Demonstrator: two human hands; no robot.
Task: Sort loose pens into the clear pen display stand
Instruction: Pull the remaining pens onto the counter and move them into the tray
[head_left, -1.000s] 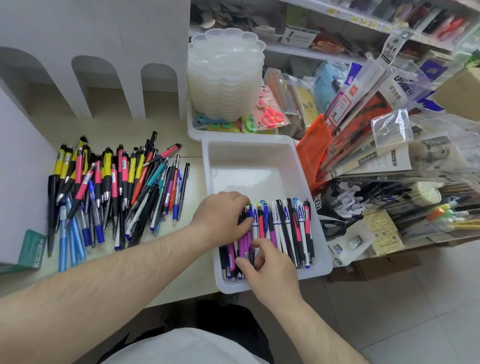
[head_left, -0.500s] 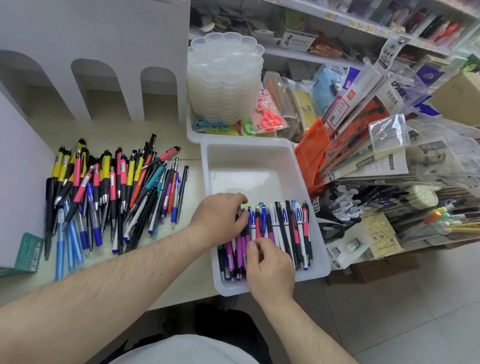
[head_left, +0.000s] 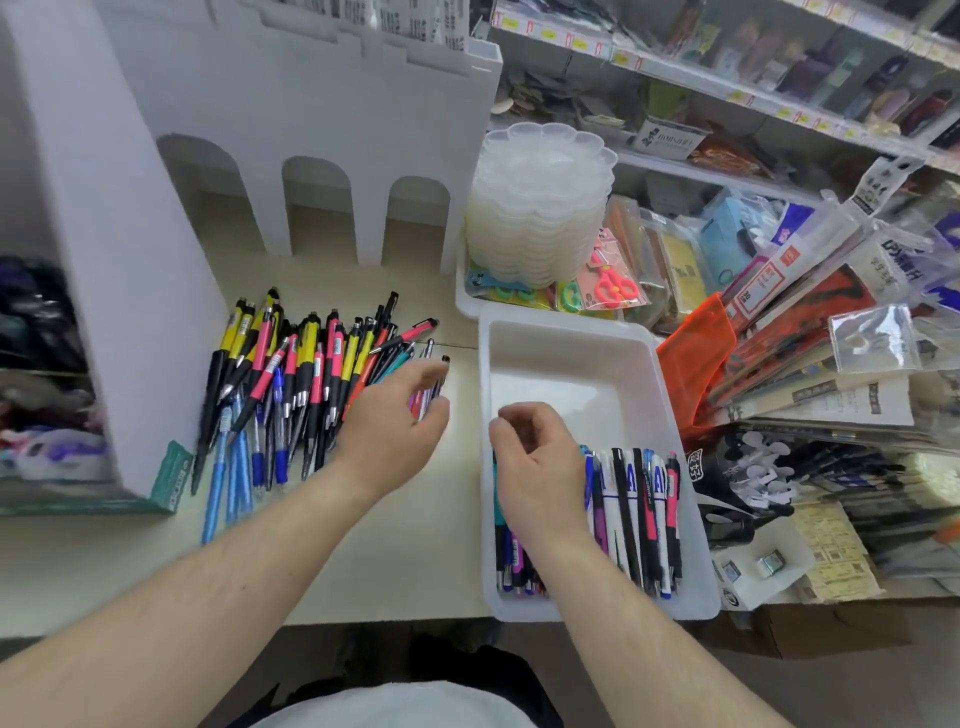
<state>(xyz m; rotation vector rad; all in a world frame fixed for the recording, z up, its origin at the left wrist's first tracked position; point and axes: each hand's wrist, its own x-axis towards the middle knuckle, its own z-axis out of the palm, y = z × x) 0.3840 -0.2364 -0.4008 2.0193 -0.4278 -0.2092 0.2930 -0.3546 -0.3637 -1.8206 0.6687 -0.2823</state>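
A pile of loose pens (head_left: 291, 384), yellow, pink, black and blue, lies fanned out on the cream counter at the left. My left hand (head_left: 389, 426) reaches over the pile's right edge. Its fingers and thumb are spread on either side of a few pens there, and it is motion-blurred. A white tray (head_left: 571, 325) stands to the right, with a row of pens (head_left: 639, 509) lying side by side in its near end. My right hand (head_left: 535, 467) hovers over the left part of that row, fingers loosely curled and holding nothing, and it hides some of the pens.
A white board with arched cut-outs (head_left: 322, 156) stands behind the pile. A stack of clear flower-shaped palettes (head_left: 540, 208) sits behind the tray. Packaged stationery (head_left: 805, 338) crowds the right side, and shelves run above. The tray overhangs the counter's front edge.
My left hand left the tray and swung left to the loose pile. My right hand lifted off the tray pens and curled. The camera tilted up and moved closer.
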